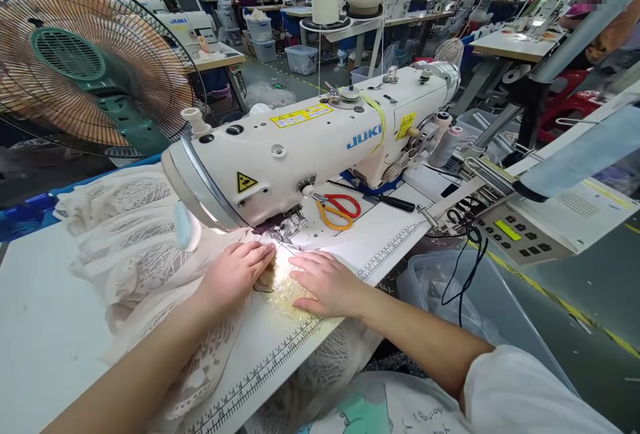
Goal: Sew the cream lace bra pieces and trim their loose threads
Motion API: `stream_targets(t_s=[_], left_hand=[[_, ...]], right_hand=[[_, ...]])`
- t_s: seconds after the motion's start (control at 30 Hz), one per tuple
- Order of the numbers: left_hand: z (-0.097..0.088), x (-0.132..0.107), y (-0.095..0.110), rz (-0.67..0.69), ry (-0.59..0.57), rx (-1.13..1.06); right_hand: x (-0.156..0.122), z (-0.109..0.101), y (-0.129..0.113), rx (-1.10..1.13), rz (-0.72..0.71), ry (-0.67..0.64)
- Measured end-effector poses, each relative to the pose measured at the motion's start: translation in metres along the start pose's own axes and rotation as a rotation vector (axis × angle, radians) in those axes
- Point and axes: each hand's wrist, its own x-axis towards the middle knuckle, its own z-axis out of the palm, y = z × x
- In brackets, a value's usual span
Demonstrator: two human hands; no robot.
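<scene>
My left hand [237,273] lies palm down, its fingers flat on pale fabric just left of the needle area of a white sewing machine [310,141]. Across from it, my right hand [327,284] rests with fingers stretched out over a shiny pale-yellow piece [290,297], brightly lit by the machine's lamp. A small brown patch [265,279] shows between the hands. White lace fabric [135,254] is bunched on the table to the left and hangs over the front edge. The needle and presser foot are partly hidden under the machine head.
Scissors [337,211] with red and orange handles lie by the machine, near a black-handled tool [395,202]. A ruler strip [265,367] runs along the table edge. A control panel [525,227] stands right, a plastic bin [480,301] below. A large fan [75,54] is left.
</scene>
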Motion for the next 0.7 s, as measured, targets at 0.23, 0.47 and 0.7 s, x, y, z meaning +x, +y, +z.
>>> stream_targets(t_s=[0.23, 0.47, 0.7], left_hand=[[0.008, 0.001, -0.013, 0.026, 0.064, -0.015], [0.004, 0.009, -0.021, 0.005, 0.086, 0.017], [-0.048, -0.025, 0.033, -0.363, -0.193, 0.128]], right_hand=[[0.000, 0.002, 0.002, 0.007, -0.018, 0.009], [0.001, 0.003, 0.003, -0.010, -0.016, 0.010], [0.001, 0.002, 0.003, 0.005, -0.009, 0.012]])
